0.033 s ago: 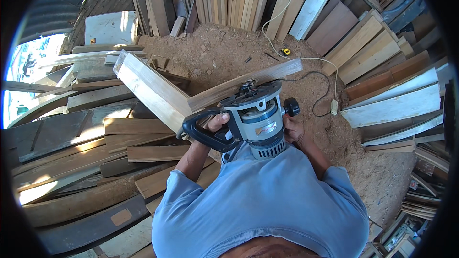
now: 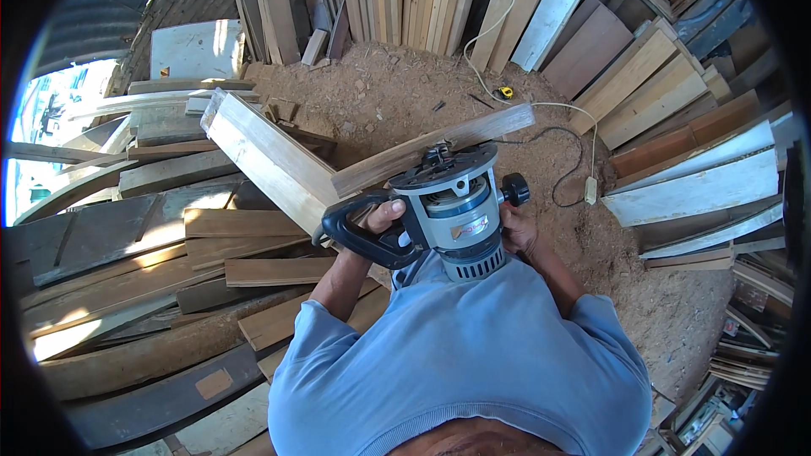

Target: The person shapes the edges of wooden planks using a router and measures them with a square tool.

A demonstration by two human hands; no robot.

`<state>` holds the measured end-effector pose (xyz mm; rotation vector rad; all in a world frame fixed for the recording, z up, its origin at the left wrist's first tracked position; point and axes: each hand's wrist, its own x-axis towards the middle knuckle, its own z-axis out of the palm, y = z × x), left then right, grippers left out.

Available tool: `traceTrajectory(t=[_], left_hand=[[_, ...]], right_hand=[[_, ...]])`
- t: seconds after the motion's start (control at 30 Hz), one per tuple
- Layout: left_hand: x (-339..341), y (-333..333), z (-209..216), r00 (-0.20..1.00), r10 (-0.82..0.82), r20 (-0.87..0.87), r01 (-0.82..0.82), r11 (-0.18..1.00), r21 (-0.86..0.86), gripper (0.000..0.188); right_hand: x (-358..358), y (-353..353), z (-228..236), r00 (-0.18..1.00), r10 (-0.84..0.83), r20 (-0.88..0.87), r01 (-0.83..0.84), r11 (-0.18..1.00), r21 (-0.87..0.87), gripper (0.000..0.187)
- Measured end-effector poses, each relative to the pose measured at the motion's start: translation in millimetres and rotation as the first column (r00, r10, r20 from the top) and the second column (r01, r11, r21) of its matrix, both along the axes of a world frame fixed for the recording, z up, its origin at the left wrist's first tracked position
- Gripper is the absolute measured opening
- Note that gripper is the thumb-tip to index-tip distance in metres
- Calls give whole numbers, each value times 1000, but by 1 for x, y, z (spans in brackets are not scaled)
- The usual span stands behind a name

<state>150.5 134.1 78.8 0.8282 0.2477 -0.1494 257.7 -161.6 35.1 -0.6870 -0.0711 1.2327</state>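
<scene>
Before the shirt (image 2: 473, 346), left grip (image 2: 382, 218) holds a grey, black-handled router (image 2: 460, 209); right grip (image 2: 519, 231): closure unclear.

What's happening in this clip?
A person in a blue shirt holds a grey power tool, apparently a router, its base plate facing away from the body. The left grip is at the black handle; the right grip is by the motor, below a black knob, its fingers mostly hidden. A narrow board lies just beyond; contact with the tool is unclear.
</scene>
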Motion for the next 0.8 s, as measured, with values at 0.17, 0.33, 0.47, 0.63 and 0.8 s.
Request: traceTrajectory(t=[0.17, 0.33, 0.47, 0.63, 0.8], left_hand=[[1, 1, 12, 1000, -15, -5, 15, 1000, 11, 69], [2, -2, 18, 1000, 16, 24, -17, 999, 27, 70], [9, -8, 31, 997, 30, 67, -34, 998, 55, 70], [1, 0, 4, 999, 6, 39, -8, 998, 58, 72], [5, -1, 14, 999, -30, 12, 29, 997, 69, 75]], right_hand=[[-3, 0, -5, 998, -63, 9, 64, 998, -28, 88], [-4, 4, -7, 997, -77, -25, 78, 994, 74, 89], [-1, -13, -36, 986, -118, -118, 110, 991, -75, 86], [25, -12, 78, 948, -172, 268, 181, 983, -12, 74], [45, -26, 81, 857, -45, 513, 161, 970, -184, 70]])
